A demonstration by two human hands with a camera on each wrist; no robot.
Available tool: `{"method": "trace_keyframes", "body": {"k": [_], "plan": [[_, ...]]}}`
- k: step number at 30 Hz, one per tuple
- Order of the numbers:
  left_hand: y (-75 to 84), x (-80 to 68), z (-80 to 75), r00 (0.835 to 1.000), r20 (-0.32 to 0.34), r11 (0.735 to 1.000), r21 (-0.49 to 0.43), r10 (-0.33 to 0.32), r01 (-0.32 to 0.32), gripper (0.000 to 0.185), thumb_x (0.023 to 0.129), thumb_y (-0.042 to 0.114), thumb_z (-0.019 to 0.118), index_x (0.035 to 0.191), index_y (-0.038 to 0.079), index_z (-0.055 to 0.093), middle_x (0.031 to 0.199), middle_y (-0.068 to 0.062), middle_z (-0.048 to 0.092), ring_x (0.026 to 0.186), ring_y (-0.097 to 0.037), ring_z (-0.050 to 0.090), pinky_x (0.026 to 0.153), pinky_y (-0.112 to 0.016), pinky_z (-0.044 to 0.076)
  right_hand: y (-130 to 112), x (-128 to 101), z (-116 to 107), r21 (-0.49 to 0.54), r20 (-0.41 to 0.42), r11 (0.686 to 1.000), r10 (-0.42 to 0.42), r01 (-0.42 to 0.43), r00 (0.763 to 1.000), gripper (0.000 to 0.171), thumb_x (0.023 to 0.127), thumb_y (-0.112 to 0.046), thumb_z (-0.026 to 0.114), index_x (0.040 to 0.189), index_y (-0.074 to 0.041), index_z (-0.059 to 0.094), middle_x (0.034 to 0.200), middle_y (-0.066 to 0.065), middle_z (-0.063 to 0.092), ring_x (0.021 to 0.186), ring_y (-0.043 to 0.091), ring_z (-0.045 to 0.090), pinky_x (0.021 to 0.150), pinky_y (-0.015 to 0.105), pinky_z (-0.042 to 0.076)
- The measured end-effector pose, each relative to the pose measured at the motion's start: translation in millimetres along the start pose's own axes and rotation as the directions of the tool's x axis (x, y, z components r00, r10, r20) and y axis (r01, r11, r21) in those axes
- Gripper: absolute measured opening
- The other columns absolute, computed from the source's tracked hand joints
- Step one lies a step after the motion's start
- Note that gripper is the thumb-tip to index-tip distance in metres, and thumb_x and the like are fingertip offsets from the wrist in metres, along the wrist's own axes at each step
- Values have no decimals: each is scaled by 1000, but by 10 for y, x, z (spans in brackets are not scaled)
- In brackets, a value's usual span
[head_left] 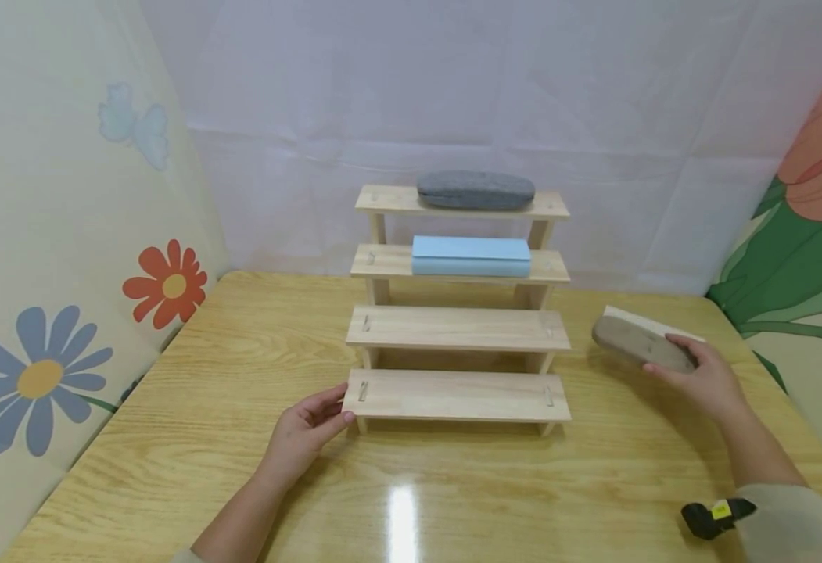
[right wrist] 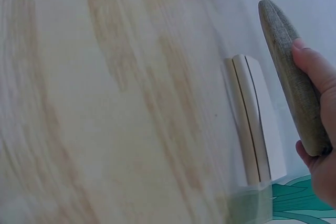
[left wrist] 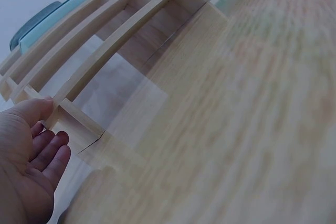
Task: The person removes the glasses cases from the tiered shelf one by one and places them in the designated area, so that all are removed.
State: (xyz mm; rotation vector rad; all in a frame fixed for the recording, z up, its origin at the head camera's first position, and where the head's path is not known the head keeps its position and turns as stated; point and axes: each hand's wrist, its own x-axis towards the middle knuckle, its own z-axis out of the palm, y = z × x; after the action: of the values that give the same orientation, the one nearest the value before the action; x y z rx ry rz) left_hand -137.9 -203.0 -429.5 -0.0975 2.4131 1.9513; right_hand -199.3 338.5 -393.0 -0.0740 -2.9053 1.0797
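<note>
A four-step wooden rack (head_left: 457,328) stands mid-table. A grey oblong case (head_left: 475,190) lies on its top step and a light blue case (head_left: 470,256) on the second; the two lower steps are bare. My left hand (head_left: 310,426) rests at the left end of the bottom step, thumb touching the board (left wrist: 63,109), fingers relaxed (left wrist: 50,153). My right hand (head_left: 699,375) grips a brown-grey oblong case (head_left: 639,344) just above the table, right of the rack. In the right wrist view that case (right wrist: 294,72) is held edge-on, with a white case (right wrist: 252,124) lying flat beside it.
The yellow wooden table (head_left: 411,485) is closed in by a flowered wall at left, a white backdrop behind and a tulip-print wall at right. A black wrist camera mount (head_left: 713,516) shows near the right forearm.
</note>
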Motion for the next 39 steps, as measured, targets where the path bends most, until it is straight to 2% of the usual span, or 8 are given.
{"method": "trace_keyframes", "body": {"k": [4,15,23,39], "plan": [[6,0,0,1000,-4,1000,4,-5,5,47,89,8,71,132,-3,56,134,-22,59,96,2,62,84,-14,54,56,12,25,-9,16,1000,24,-23,1000,90,91,-49,65,151,4,26,147,41,28,123,54,37,92,65,40],[9,-10,-4,1000,4,1000,4,7,-7,47,89,9,71,132,-3,56,135,-22,59,97,1,62,85,-14,54,193,51,84,-46,40,999,18,-16,999,88,91,-47,65,149,7,27,146,44,27,128,58,33,100,69,34],[-6,-8,-1,1000,1,1000,2,10,-10,47,89,7,71,132,-4,56,134,-22,59,96,2,62,84,-14,54,282,82,131,-76,30,997,10,-8,999,88,90,-48,66,148,8,30,145,44,29,127,59,34,100,69,34],[-2,-4,-1,1000,-4,1000,6,0,0,46,88,7,71,131,-3,57,133,-22,60,96,1,63,84,-15,55,313,126,147,-103,37,995,13,-9,999,89,90,-50,65,148,7,29,145,44,28,129,60,30,102,71,31]]}}
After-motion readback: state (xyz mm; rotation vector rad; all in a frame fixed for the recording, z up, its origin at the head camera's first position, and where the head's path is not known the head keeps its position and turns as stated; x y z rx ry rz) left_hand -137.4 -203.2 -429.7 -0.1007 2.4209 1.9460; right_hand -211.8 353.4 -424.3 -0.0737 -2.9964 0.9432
